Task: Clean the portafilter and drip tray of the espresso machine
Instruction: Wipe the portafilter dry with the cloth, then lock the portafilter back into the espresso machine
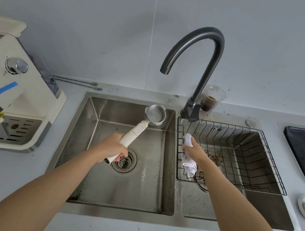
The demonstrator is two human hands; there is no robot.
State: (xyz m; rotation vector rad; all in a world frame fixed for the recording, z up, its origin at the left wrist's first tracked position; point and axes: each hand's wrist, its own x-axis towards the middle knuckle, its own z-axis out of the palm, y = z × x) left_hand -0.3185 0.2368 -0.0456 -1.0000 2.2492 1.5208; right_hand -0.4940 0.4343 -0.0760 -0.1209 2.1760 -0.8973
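Left hand (pixel 111 147): fingers wrapped round the white handle of the portafilter (pixel 138 131). Its metal cup points away, beyond the knuckles, over the left bowl of the sink (pixel 99 186).
Right hand (pixel 196 152): well apart to the right, closed on a white cloth (pixel 189 165) at the rim of the wire basket (pixel 240 146).
Drip tray (pixel 6 131): far left of the left hand, seated in the coffee machine (pixel 24 98).
Tap (pixel 204 54): spout above and between the hands, no water visible.
Doing it well: probably a wipe comes next. Hold the handle steady, press the cloth inside the cup and work over the bowl.
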